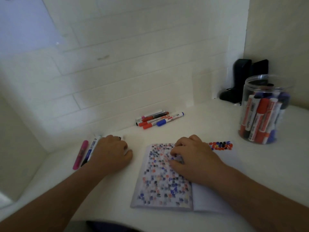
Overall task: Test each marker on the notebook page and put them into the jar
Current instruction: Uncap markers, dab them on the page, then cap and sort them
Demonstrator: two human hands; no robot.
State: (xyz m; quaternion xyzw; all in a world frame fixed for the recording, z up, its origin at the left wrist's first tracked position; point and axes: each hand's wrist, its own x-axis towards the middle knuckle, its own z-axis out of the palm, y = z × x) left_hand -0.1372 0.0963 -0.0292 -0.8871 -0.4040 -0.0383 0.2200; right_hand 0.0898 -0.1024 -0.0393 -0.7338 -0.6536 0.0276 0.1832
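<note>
Marker group axis: loose markers lie flat at the foot of the tiled wall, long axes running left-low to right-high, roughly parallel; caps mostly at the left ends.
Marker group look: white barrels, red caps on most, one blue cap, one pink band, one black tip; they touch or overlap each other.
Left-side markers: pink marker and a dark-blue one lie side by side left of the notebook, long axes near-to-far, tilted slightly right at the far end.
Notebook: open notebook flat on the white table, left page packed with small red, blue and black test marks; right page mostly bare, with a dense strip of marks at its top edge.
Jar: clear jar stands upright, lid off, at the right, well apart from the loose markers; many red, blue and black markers stand tilted inside.
Left hand: left hand palm down, fingers curled over markers just beside the pink one; blurred, grasp unclear, cannot tell.
Right hand: right hand rests on the upper notebook page, fingers bent, tips pressing the paper; blur hides whether it pinches anything.
Background: dark object stands in the corner behind the jar, partly hidden by it.
Obstruction: right forearm covers the notebook's right page.
</note>
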